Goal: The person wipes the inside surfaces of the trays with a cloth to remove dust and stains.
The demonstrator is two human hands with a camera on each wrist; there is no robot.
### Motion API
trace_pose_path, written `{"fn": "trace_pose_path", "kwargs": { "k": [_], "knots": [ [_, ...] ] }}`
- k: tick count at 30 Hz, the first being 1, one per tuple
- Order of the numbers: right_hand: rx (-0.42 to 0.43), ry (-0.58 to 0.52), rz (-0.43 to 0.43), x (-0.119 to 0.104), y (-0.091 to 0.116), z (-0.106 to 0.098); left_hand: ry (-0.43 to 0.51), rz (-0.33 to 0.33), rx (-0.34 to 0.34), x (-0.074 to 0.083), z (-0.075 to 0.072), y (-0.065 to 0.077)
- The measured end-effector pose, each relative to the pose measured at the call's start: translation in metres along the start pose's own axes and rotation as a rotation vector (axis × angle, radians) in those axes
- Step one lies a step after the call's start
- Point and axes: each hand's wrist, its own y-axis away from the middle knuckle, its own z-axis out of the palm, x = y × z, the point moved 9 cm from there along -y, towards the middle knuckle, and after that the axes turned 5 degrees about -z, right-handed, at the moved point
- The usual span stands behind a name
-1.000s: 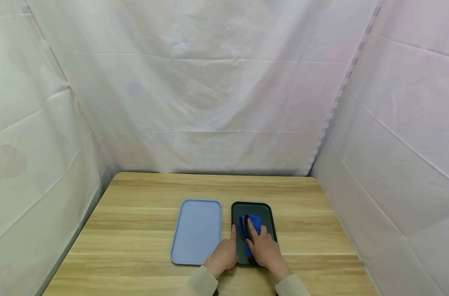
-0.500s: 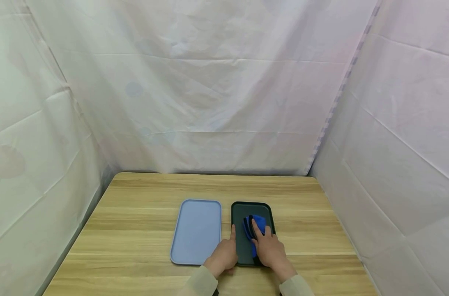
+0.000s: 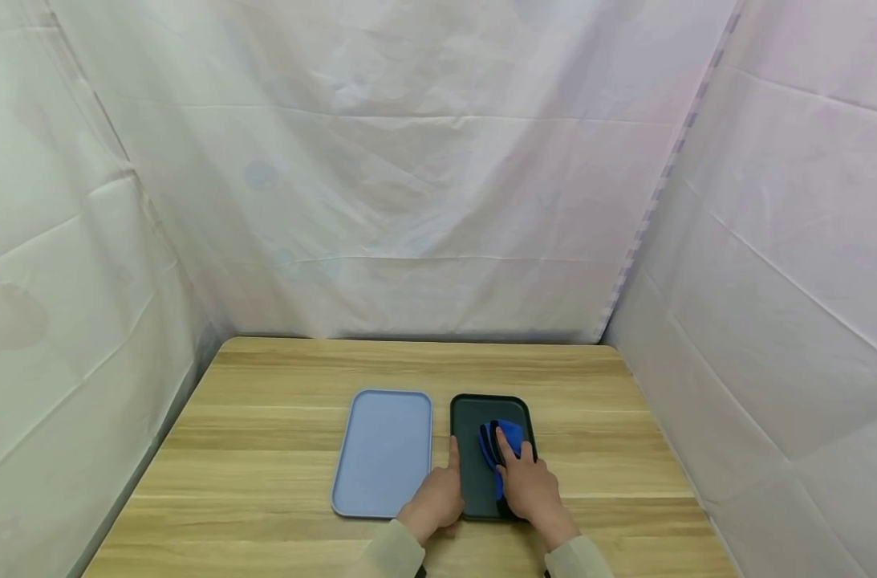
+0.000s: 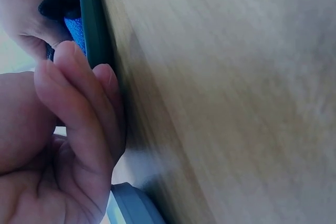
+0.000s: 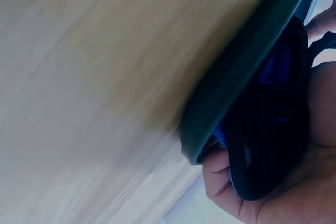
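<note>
A dark green tray (image 3: 474, 482) lies on the table, with a folded blue cloth (image 3: 511, 434) edged in black on its right half. My right hand (image 3: 530, 488) holds this cloth down against the tray, its index finger stretched along a black edge. In the right wrist view, the bunched cloth (image 5: 273, 124) lies under the palm, with a finger bent beside the tray's rim (image 5: 231, 77). My left hand (image 3: 438, 499) holds the tray's near left corner, index finger straight along the left rim. In the left wrist view, its other fingers (image 4: 86, 103) are bent right at the corner.
A light blue tray (image 3: 384, 457) lies just left of the green one, near my left hand. Both trays sit on a wood-grain table (image 3: 265, 449). White fabric curtains (image 3: 424, 177) close off the back and both sides.
My right hand has slid the blue cloth a little to the right across the green tray, mostly in the first half second. The left hand and both trays stay in place.
</note>
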Motion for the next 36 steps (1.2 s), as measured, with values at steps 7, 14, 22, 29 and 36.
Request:
{"fn": "trace_pose_path", "kwargs": {
  "k": [7,14,22,29,36],
  "knots": [
    [-0.004,-0.019,0.025,0.0,-0.003,-0.002,-0.021,-0.001,0.013,0.0,0.0,-0.001],
    [-0.003,-0.046,0.026,0.0,-0.011,-0.004,-0.032,0.007,0.012,0.002,-0.003,0.001],
    [-0.03,-0.057,0.049,0.005,-0.024,-0.002,-0.038,0.0,-0.004,0.0,-0.001,0.0],
    [-0.027,-0.068,0.042,0.004,-0.031,-0.004,-0.018,-0.002,-0.006,-0.001,0.0,-0.001],
    [-0.026,-0.082,0.056,0.004,-0.038,-0.006,-0.053,0.011,-0.002,0.0,-0.001,0.0]
  ]
}}
